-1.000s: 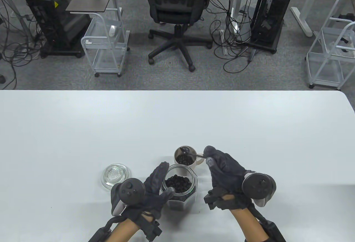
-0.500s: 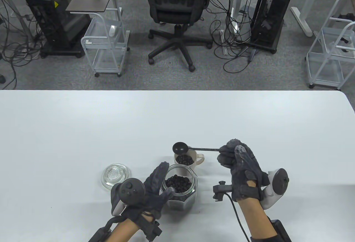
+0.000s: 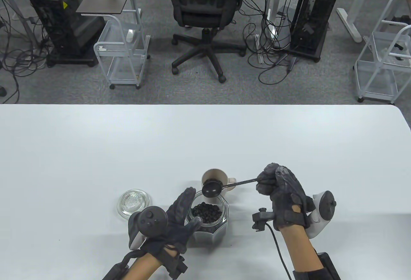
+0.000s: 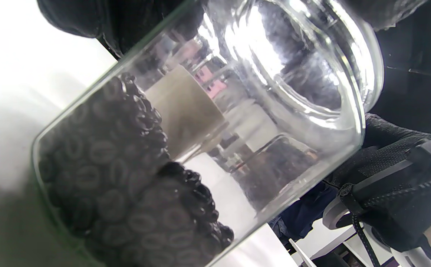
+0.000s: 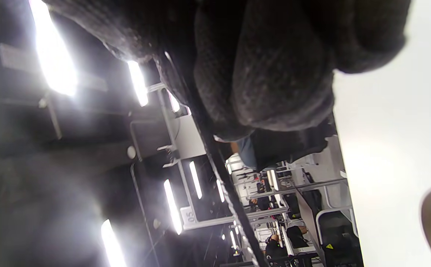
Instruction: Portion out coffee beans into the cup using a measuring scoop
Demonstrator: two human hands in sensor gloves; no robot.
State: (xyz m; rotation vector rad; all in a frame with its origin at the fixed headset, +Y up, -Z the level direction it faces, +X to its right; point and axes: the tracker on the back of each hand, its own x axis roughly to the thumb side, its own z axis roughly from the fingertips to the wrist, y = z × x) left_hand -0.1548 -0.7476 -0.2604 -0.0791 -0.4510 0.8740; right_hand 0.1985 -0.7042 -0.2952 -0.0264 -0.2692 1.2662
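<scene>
A glass jar [image 3: 210, 225] of coffee beans [image 3: 205, 212] stands open near the table's front edge, and my left hand [image 3: 188, 207] grips its left side. Just behind it is a beige cup [image 3: 214, 174]. My right hand [image 3: 268, 180] pinches the handle of a black measuring scoop [image 3: 211, 188]. The scoop's bowl hovers over the jar's far rim and the cup's near edge, and looks empty. In the left wrist view the jar [image 4: 312, 122] fills the frame, its beans [image 4: 108, 185] at the lower left. The right wrist view shows my gloved fingers [image 5: 275, 74] around the scoop handle [image 5: 223, 178].
A round glass lid [image 3: 133, 203] lies left of the jar, close to my left hand. The white table [image 3: 96, 151] stretches bare behind the cup. Beyond its far edge are an office chair [image 3: 205, 7], carts and cables on the floor.
The scoop was tipped inside the cup, then lifted out level, and has now swung back toward the jar. My right hand moved right and turned upright. The left hand stayed on the jar.
</scene>
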